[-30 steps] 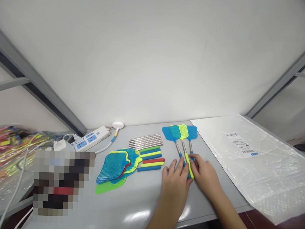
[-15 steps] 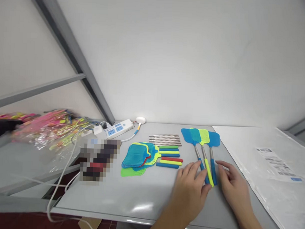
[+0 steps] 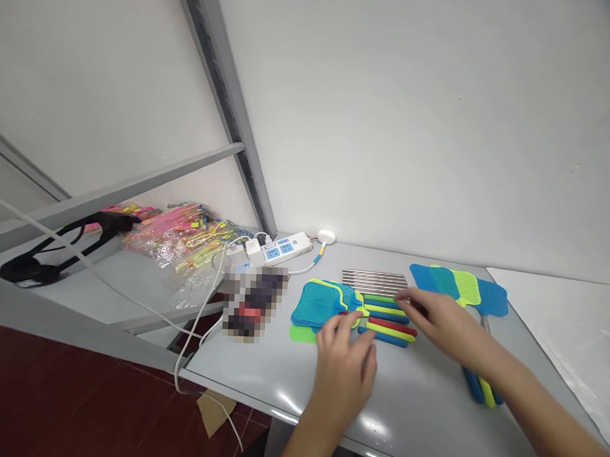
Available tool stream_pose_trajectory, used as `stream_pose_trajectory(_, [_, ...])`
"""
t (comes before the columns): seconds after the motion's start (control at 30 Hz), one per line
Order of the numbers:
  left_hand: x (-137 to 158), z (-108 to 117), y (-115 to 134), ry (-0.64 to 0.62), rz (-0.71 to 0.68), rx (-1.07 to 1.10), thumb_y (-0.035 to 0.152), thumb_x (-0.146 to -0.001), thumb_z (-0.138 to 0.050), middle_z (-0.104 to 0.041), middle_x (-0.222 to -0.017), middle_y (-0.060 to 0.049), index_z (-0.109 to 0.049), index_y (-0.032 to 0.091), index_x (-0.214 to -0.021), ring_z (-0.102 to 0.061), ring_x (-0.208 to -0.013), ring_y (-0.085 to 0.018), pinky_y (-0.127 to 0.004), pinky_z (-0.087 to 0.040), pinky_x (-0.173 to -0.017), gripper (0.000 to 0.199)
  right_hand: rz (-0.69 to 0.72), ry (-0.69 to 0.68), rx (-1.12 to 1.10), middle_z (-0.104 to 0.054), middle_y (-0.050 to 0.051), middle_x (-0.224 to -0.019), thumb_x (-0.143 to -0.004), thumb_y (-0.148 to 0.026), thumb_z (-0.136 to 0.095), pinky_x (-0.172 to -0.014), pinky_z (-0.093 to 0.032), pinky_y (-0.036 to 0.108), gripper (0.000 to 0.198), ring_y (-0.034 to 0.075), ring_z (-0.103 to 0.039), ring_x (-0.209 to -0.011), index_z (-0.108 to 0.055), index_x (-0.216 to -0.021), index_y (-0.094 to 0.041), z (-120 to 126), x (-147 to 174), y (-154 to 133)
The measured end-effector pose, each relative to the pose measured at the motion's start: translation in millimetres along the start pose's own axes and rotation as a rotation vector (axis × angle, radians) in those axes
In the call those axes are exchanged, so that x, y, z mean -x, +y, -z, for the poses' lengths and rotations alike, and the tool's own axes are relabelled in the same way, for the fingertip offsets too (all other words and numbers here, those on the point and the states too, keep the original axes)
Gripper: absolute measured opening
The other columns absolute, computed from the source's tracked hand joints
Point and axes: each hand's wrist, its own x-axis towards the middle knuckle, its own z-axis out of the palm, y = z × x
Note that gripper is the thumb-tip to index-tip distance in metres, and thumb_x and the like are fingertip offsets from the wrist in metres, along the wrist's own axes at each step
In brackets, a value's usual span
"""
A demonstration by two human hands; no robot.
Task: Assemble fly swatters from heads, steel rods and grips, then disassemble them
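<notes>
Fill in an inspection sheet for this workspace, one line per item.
Surface: grey table, glossy, with light reflections.
Job's things: swatter heads piled left of loose coloured handles; metal rods behind the handles; three assembled swatters at right, partly hidden.
Clutter: bagged colourful items far left; white sheet far right; cardboard on the floor.
Hands: left hand at the heads, right hand near the handles; grip unclear.
Cables: white power strip with plugs; white cable drapes off the table.
Surroundings: white wall, grey metal frame.
</notes>
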Motion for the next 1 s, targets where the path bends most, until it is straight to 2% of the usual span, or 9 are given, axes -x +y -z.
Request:
stream_pose_trajectory(0.07, [2,-6,4,-0.076,-0.033,-0.042,0.023,-0.091,-0.053,-0.048,-0.142,-0.002,-0.064,0.031,-0.117,-0.041,-0.123,-0.03,-0.048,-0.04,-0.098,0.029,0.072,-0.029,0.241,-0.072,0.005,-0.09,-0.095,-0.034,-0.041,-0.061,-0.042,0.027,0.028,0.02,-0.065,-0.074,-0.067,-0.102,-0.024,-1,-38,-1])
stream_pose_trajectory(0.1, [2,-8,5,-0.097,-0.031,-0.064,0.024,-0.09,-0.053,-0.045,-0.145,-0.002,-0.063,0.031,-0.119,-0.039,-0.125,-0.03,-0.049,-0.04,-0.097,0.031,0.088,-0.033,0.28,-0.072,0.006,-0.093,-0.095,-0.031,-0.041,-0.062,-0.041,0.027,0.027,0.02,-0.065,-0.077,-0.067,-0.1,-0.023,-3,-56,0])
stream_pose_trajectory(0.2, [4,-13,3,-0.129,0.007,-0.104,0.027,-0.09,-0.053,-0.039,-0.15,-0.002,-0.061,0.03,-0.121,-0.036,-0.129,-0.032,-0.051,-0.041,-0.097,0.032,0.127,-0.056,0.342,-0.071,0.008,-0.092,-0.094,-0.027,-0.041,-0.062,-0.039,0.028,0.028,0.021,-0.065,-0.079,-0.068,-0.096,-0.02,-16,-99,6])
stream_pose_trajectory(0.33, [6,-13,-2,-0.137,0.015,-0.124,0.028,-0.09,-0.053,-0.038,-0.151,0.0,-0.063,0.03,-0.114,-0.036,-0.13,-0.032,-0.049,-0.043,-0.094,0.026,0.212,-0.122,0.37,-0.07,0.009,-0.093,-0.093,-0.027,-0.047,-0.063,-0.039,0.028,0.024,0.021,-0.064,-0.08,-0.07,-0.093,-0.02,-29,-131,12])
stream_pose_trajectory(0.57, [5,-15,-3,-0.135,0.019,-0.12,0.024,-0.089,-0.054,-0.041,-0.149,0.0,-0.065,0.028,-0.103,-0.038,-0.128,-0.031,-0.049,-0.045,-0.091,0.018,0.31,-0.194,0.364,-0.068,0.006,-0.099,-0.093,-0.032,-0.049,-0.068,-0.041,0.028,0.024,0.02,-0.064,-0.082,-0.07,-0.098,-0.024,-33,-144,20])
stream_pose_trajectory(0.73, [6,-14,-3,-0.137,-0.002,-0.082,0.027,-0.091,-0.053,-0.044,-0.147,0.001,-0.065,0.026,-0.095,-0.039,-0.126,-0.031,-0.049,-0.042,-0.091,0.013,0.329,-0.193,0.366,-0.068,0.004,-0.097,-0.092,-0.03,-0.05,-0.067,-0.041,0.027,0.021,0.018,-0.063,-0.078,-0.07,-0.097,-0.024,-34,-145,20])
stream_pose_trajectory(0.9, [8,-12,-2,-0.161,0.015,-0.09,0.029,-0.091,-0.053,-0.046,-0.146,0.001,-0.062,0.029,-0.111,-0.04,-0.125,-0.03,-0.048,-0.041,-0.092,0.022,0.333,-0.159,0.402,-0.068,0.008,-0.092,-0.087,-0.023,-0.054,-0.069,-0.041,0.028,0.015,0.02,-0.064,-0.079,-0.069,-0.088,-0.018,-36,-148,16])
stream_pose_trajectory(1.0, [8,-13,0,-0.163,0.036,-0.126,0.029,-0.09,-0.053,-0.044,-0.147,-0.001,-0.059,0.03,-0.119,-0.038,-0.127,-0.031,-0.048,-0.041,-0.091,0.03,0.313,-0.088,0.416,-0.068,0.011,-0.089,-0.087,-0.018,-0.052,-0.071,-0.041,0.031,0.014,0.023,-0.064,-0.078,-0.065,-0.089,-0.014,-26,-144,12])
